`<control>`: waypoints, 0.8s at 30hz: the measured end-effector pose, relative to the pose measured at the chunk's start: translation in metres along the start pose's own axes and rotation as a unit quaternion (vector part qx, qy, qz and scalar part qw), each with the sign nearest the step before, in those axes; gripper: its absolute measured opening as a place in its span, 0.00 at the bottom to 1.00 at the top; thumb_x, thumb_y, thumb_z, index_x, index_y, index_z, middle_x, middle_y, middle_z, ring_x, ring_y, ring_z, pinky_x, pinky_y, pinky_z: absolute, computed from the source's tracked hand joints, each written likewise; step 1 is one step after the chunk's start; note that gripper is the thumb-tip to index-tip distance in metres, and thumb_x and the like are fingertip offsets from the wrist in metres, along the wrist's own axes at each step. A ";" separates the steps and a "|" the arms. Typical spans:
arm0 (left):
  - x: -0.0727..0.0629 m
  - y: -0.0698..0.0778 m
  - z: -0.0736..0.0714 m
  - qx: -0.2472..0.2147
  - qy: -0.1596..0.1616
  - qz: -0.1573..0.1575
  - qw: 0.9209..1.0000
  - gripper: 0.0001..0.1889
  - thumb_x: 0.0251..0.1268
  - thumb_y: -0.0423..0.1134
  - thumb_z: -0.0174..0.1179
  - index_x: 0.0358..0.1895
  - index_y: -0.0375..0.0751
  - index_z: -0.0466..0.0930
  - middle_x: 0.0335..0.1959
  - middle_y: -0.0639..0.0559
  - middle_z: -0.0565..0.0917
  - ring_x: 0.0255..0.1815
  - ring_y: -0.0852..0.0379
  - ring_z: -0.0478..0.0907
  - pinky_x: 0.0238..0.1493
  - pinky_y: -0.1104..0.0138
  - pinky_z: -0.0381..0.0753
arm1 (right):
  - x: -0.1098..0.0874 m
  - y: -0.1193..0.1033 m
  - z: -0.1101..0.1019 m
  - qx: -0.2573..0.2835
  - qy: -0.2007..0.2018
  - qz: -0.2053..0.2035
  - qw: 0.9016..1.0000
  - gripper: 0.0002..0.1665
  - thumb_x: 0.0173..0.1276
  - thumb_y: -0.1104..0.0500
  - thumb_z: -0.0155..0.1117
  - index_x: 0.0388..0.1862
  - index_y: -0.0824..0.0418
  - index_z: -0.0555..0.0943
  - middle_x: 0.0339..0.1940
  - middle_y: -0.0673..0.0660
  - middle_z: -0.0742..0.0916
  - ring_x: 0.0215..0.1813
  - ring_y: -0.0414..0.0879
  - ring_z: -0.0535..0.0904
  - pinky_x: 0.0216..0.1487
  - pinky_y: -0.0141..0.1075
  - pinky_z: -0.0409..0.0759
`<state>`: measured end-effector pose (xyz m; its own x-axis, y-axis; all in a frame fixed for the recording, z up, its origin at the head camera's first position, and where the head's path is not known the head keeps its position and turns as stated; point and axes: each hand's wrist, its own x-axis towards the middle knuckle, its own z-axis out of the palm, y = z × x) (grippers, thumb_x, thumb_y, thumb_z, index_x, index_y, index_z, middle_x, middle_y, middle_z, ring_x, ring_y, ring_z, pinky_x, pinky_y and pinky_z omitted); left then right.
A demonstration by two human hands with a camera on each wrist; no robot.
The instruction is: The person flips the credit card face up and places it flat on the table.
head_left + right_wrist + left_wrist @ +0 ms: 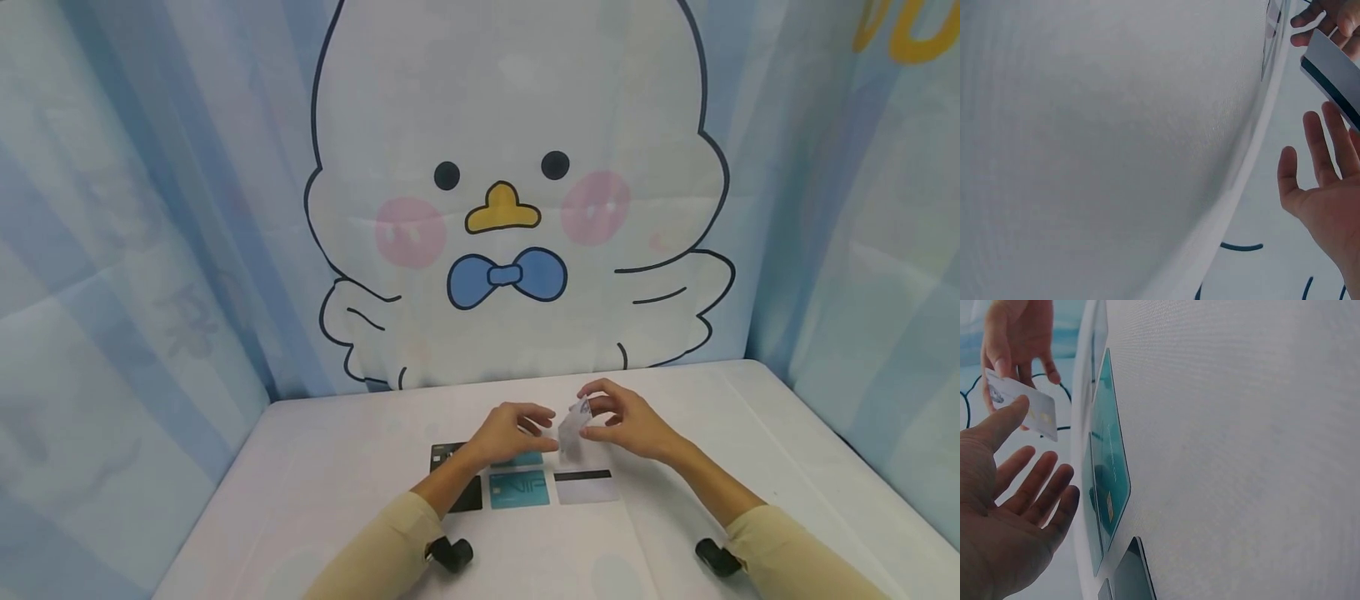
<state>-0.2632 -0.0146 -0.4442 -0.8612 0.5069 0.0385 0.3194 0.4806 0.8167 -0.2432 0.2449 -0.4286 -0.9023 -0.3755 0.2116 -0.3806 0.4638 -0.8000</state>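
Observation:
A white card (572,429) is held up off the table by my right hand (630,421), pinched between thumb and fingers. One face of the card (1041,415) carries a small chip, and a dark stripe runs along the other face of it in the right wrist view. My left hand (510,433) reaches towards the card's left edge with its fingers spread and loosely bent. In the left wrist view its thumb overlaps the card.
Below my left hand lie black cards (471,495), teal cards (520,489) and a white card with a black stripe (585,492). They lie in rows on the white-covered table (337,467). Printed curtains (510,333) stand behind and at both sides.

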 end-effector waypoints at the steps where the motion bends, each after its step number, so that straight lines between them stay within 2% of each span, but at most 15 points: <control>1: 0.000 0.000 0.001 -0.002 -0.001 0.000 1.000 0.27 0.62 0.48 0.75 0.64 0.47 0.84 0.54 0.52 0.88 0.54 0.54 0.85 0.56 0.58 0.86 | -0.001 -0.001 0.000 0.005 -0.002 0.004 1.000 0.32 0.66 0.58 0.76 0.65 0.61 0.73 0.58 0.64 0.88 0.60 0.60 0.83 0.54 0.45 0.83; 5: 0.001 -0.001 0.002 -0.008 -0.005 0.002 1.000 0.26 0.62 0.47 0.76 0.63 0.47 0.84 0.55 0.51 0.88 0.54 0.53 0.86 0.55 0.59 0.86 | -0.002 -0.001 -0.001 0.018 -0.009 0.011 1.000 0.32 0.66 0.58 0.76 0.65 0.62 0.73 0.58 0.64 0.89 0.58 0.56 0.83 0.51 0.39 0.82; 13: 0.002 0.001 0.002 -0.005 -0.007 0.003 1.000 0.27 0.61 0.47 0.76 0.64 0.49 0.84 0.55 0.52 0.88 0.53 0.54 0.85 0.54 0.60 0.86 | 0.000 0.004 -0.002 0.023 -0.018 0.023 0.999 0.32 0.67 0.57 0.76 0.65 0.64 0.73 0.59 0.64 0.89 0.53 0.54 0.82 0.48 0.35 0.81; 18: 0.001 0.002 0.002 0.013 0.000 0.001 1.000 0.27 0.59 0.46 0.77 0.63 0.51 0.85 0.53 0.52 0.86 0.50 0.56 0.83 0.50 0.63 0.86 | -0.001 0.004 -0.002 0.017 -0.016 0.026 0.999 0.31 0.66 0.57 0.76 0.64 0.62 0.74 0.60 0.64 0.88 0.53 0.54 0.82 0.48 0.36 0.81; 24: 0.001 0.004 0.004 0.046 0.007 0.008 0.999 0.27 0.57 0.44 0.79 0.61 0.50 0.85 0.52 0.51 0.84 0.47 0.57 0.82 0.46 0.70 0.84 | -0.001 0.005 -0.002 -0.012 -0.014 0.039 0.999 0.29 0.64 0.55 0.78 0.60 0.58 0.76 0.55 0.60 0.90 0.54 0.54 0.81 0.49 0.41 0.80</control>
<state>-0.2613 -0.0099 -0.4431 -0.8607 0.5057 0.0589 0.3672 0.5365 0.7598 -0.2445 0.2488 -0.4316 -0.9233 -0.3605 0.1328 -0.3145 0.5107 -0.8002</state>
